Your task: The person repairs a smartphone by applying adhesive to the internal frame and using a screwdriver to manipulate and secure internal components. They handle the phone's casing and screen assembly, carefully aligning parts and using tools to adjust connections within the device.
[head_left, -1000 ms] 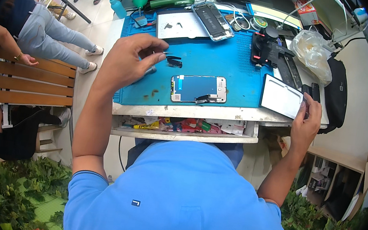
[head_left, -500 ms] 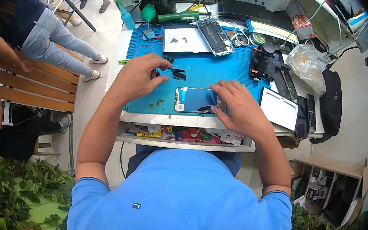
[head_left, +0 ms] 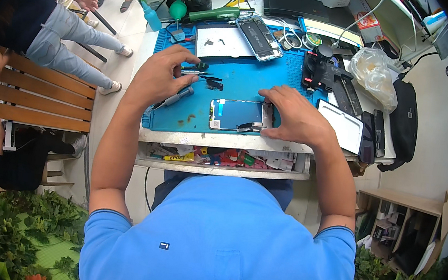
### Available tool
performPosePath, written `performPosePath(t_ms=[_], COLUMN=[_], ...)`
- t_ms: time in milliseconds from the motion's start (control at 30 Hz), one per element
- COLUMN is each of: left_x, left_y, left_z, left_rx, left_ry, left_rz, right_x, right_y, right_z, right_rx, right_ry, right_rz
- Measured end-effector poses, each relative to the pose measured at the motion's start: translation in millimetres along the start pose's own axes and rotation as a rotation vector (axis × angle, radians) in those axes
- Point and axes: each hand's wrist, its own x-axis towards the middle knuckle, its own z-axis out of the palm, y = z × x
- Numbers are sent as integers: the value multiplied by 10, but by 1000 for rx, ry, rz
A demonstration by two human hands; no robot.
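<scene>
My left hand (head_left: 160, 77) is over the left part of the blue mat, thumb and index finger apart. Between and beside those fingers lie a slim silver-tipped tool (head_left: 192, 71) and a grey screwdriver (head_left: 174, 97). Small black parts (head_left: 215, 85) lie just to its right. My right hand (head_left: 299, 116) curves around the right end of a phone screen assembly (head_left: 235, 111), fingers spread, thumb by the lower right corner. A small black part (head_left: 248, 127) sits on the screen's lower edge. Whether my right fingertips touch the screen, I cannot tell.
An opened phone (head_left: 258, 39) leans on a white tray (head_left: 226, 43) at the back. A black clamp-like device (head_left: 318, 68) and a plastic bag (head_left: 374, 80) stand right, near a white-lined box lid (head_left: 340, 128). The open drawer (head_left: 215, 169) holds clutter. People are at the left.
My left hand has shifted slightly left and up, uncovering the screwdriver and slim tool. My right fingers have drawn back from the screen's right end. The standing person's arm has risen.
</scene>
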Motion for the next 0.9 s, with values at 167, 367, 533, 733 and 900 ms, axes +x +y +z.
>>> performPosePath(t_ms=[167, 367, 533, 733, 900], left_x=[-134, -307, -313, -279, -266], left_y=[87, 189, 278, 270, 237], left_z=[58, 270, 482, 518, 322], left_rx=[-70, -144, -9, 4, -220], left_ry=[-10, -149, -184, -208, -218], left_rz=[16, 68, 234, 206, 148], right_x=[-6, 22, -37, -56, -111], right_y=[-9, 4, -15, -14, 18], right_z=[-17, -15, 2, 15, -95], right_rx=[-17, -40, -20, 33, 281], right_ry=[-1, 27, 11, 6, -9], right_rz=[-12, -67, -25, -16, 35])
